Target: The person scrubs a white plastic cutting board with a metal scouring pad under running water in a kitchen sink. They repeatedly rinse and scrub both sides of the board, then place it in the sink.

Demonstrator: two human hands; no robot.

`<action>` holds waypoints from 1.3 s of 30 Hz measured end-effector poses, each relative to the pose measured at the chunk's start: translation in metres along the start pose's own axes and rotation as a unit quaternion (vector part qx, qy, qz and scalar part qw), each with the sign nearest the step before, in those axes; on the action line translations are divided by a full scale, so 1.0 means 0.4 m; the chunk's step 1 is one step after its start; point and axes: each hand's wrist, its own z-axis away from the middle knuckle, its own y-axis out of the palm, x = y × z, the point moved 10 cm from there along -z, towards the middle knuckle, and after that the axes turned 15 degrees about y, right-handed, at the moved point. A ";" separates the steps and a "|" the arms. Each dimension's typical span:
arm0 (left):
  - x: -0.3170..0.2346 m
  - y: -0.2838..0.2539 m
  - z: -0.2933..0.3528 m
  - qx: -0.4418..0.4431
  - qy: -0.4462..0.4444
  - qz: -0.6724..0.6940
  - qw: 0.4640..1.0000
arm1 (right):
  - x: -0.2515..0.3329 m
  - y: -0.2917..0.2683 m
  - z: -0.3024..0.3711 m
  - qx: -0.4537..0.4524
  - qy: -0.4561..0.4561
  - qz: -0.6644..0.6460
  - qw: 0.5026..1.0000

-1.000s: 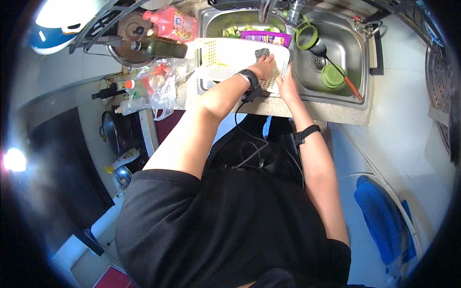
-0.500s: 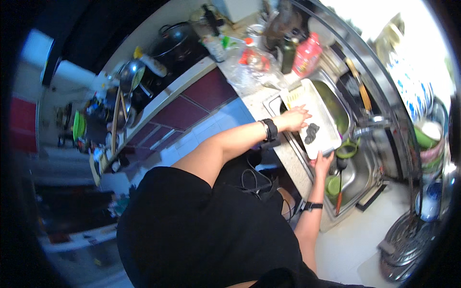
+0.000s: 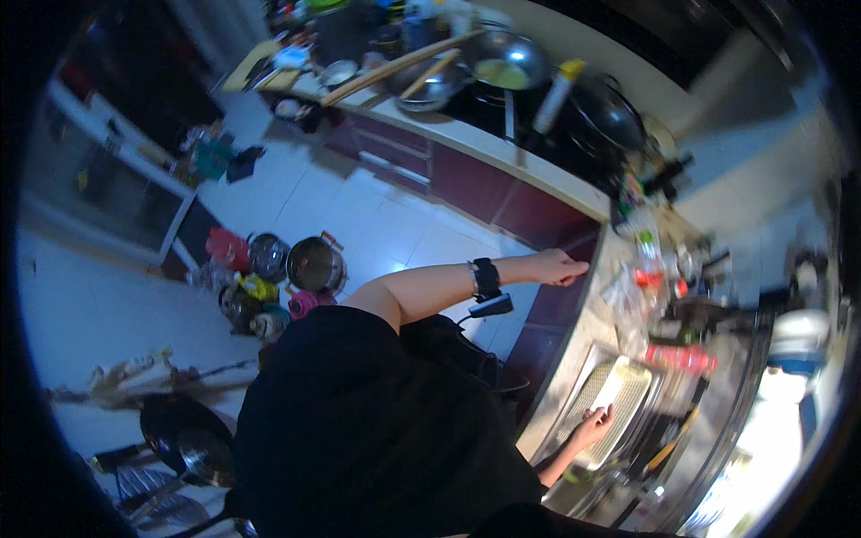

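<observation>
My left hand (image 3: 560, 267) is stretched out beside the countertop edge, above the dark red cabinet front. Its fingers are curled closed, and whatever they may hold is hidden. A cream rectangular tray with a perforated-looking base (image 3: 587, 402) rests over the sink (image 3: 659, 386). My right hand (image 3: 592, 429) is over the tray's near half with bent, closed fingers; I cannot make out anything in them. No dark clump shows in the tray.
Clear plastic bags (image 3: 626, 300), bottles and a pink bottle (image 3: 682, 359) crowd the counter beyond the sink. The stove counter across holds a wok (image 3: 509, 61) and a black pot (image 3: 605, 112). Pots (image 3: 316, 265) stand on the floor at left.
My view has swung left. My left hand has left the tray and closed beside the counter edge. My right hand has moved from the tray's end to above it. The dark clump is no longer visible.
</observation>
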 end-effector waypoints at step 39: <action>0.113 -1.298 1.466 -0.870 0.063 0.203 0.446 | 1.099 2.291 1.516 0.820 0.107 0.315 0.465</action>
